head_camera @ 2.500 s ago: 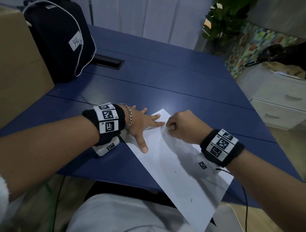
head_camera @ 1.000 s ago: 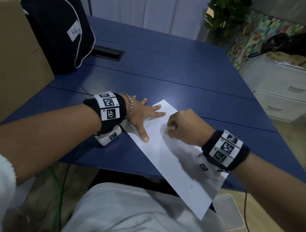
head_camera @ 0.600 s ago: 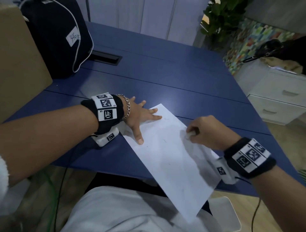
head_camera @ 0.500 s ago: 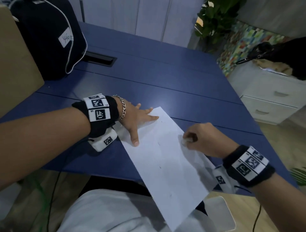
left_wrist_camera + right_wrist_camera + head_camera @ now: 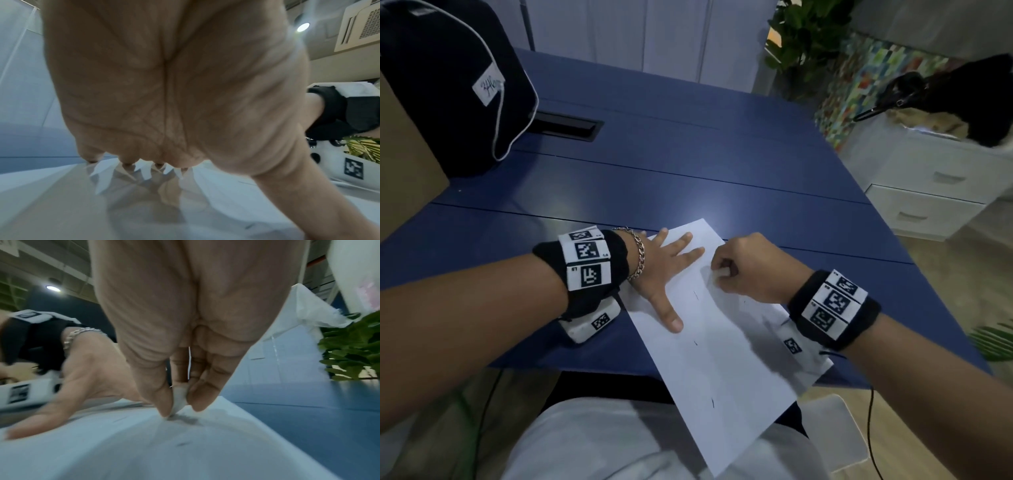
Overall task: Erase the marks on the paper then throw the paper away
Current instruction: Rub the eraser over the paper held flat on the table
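Your left hand (image 5: 667,270) lies flat, fingers spread, pressing the paper (image 5: 726,370) onto the blue table (image 5: 688,178); the sheet's near end hangs off the table edge over your lap. Your right hand (image 5: 753,270) has its grip pinched on a small white eraser (image 5: 179,398), tip touching the paper near its far corner. The eraser is mostly hidden by fingers. A few short dark marks (image 5: 695,295) show, faint and tiny.
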